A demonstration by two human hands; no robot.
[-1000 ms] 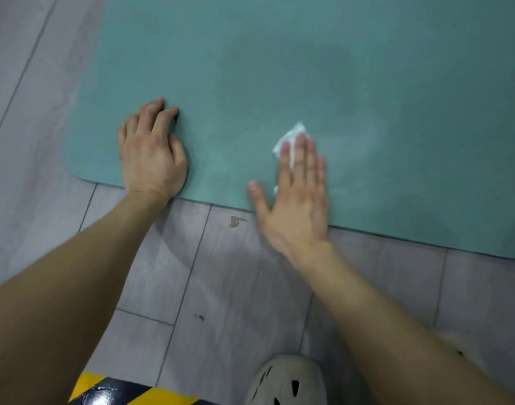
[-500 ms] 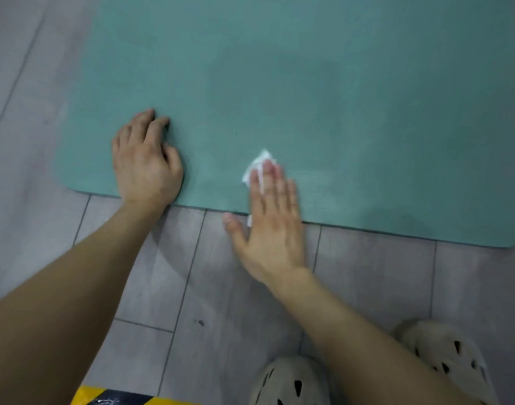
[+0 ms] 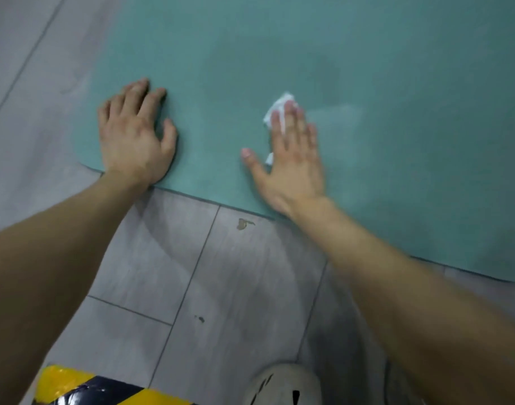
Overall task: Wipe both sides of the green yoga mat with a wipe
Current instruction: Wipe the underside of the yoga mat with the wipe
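1. Green yoga mat – it lies flat on the grey tiled floor, filling the far and right part of the view, with its rounded near-left corner in sight.
2. The left hand rests on the mat just inside that corner. Its fingers are spread and loose, gripping nothing, and it has stayed there as a brace over the last second.
3. To its right, the right hand lies flat with straight fingers, pressing the white wipe against the mat. The wipe pokes out past the fingertips and beside the thumb. Half a second ago this hand had drawn back to the near edge, palm over the floor; now it has pushed away again, fully onto the mat.
4. Further right, a faint paler streak shows on the mat, probably moisture from a pass, though blur leaves this unsure.
5. In my judgement this is a back-and-forth stroke along the near strip of the upper side – most of that side looks still to be covered, and the mat has not yet been turned for its underside.
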